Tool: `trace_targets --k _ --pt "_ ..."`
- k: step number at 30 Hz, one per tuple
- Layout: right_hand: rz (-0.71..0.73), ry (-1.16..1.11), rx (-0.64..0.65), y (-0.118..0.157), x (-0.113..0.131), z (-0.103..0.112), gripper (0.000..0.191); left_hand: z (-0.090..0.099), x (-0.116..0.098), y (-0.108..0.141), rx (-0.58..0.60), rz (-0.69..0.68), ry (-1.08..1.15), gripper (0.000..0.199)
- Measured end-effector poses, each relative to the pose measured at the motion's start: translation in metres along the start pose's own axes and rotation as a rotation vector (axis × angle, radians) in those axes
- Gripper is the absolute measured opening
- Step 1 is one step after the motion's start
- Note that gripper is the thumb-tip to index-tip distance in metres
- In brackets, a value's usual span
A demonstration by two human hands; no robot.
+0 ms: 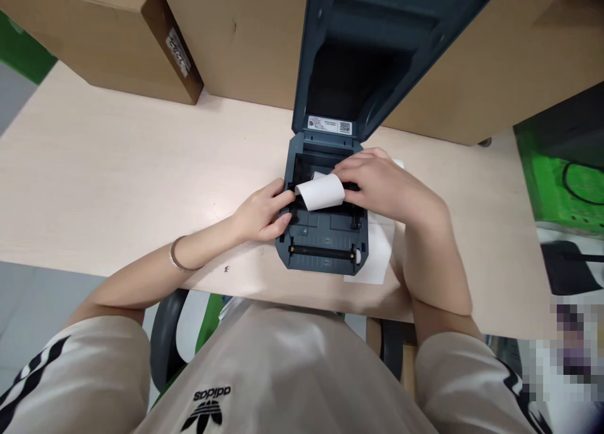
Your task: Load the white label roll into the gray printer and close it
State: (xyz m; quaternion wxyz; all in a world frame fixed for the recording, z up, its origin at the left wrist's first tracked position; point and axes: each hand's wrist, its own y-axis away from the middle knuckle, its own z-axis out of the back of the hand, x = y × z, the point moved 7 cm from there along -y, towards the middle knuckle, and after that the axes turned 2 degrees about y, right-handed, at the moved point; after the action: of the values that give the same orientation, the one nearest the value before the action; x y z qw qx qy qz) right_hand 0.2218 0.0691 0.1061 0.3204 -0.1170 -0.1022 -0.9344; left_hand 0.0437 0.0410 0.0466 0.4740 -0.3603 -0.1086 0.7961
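Note:
A dark blue-grey label printer (325, 223) stands on the table with its lid (377, 22) raised. A curled piece of white label paper (321, 193) bulges above its inner bay. On the paper's right end is my right hand (384, 182), fingers closed, the fingertips partly hidden inside the bay. My left hand (262, 211) grips the printer's left edge, thumb low on the side and index finger reaching over the rim near the paper's left end. Toward the front of the printer lies a black roller (323, 252).
White paper (377, 255) lies beneath the printer's right side. Cardboard boxes (250, 44) line the back of the pale wooden table (117, 163), another box (108, 38) at far left. A green crate (566, 182) is at right. The table's front edge is close to my body.

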Motion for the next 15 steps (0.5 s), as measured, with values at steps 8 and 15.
trace_targets --k 8,15 --pt "0.070 -0.323 0.207 0.023 0.014 0.012 0.029 0.001 -0.001 -0.001 -0.017 -0.021 -0.011 0.043" --pt "0.076 -0.259 0.179 0.033 0.037 0.006 0.034 -0.002 0.005 0.002 -0.018 0.018 0.030 0.046"
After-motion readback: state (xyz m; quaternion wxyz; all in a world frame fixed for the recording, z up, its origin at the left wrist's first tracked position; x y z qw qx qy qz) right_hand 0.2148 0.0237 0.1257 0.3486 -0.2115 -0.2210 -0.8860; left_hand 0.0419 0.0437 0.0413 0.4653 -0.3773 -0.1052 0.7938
